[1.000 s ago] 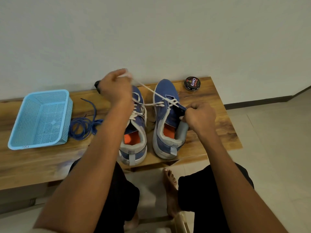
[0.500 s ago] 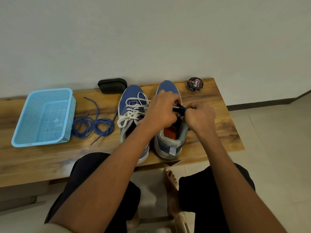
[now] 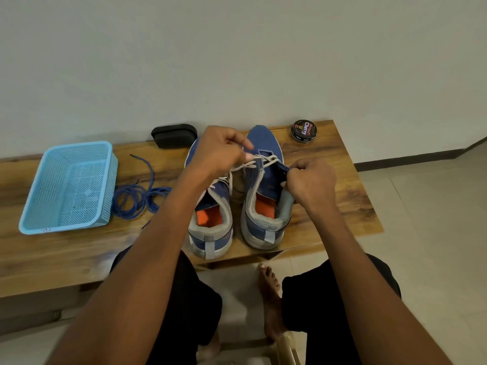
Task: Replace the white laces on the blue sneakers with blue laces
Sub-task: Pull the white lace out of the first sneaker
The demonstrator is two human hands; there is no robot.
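We can read one word clearly: "Cherry", in white letters across the black lid of the round tin at the far right of the wooden table. Smaller print runs along the lid's rim, too small for us to make out. A faint dark scribble marks the near rim of the light blue basket; we cannot read it.

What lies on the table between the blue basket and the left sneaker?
In the head view, the loose blue laces lie between basket and left sneaker.
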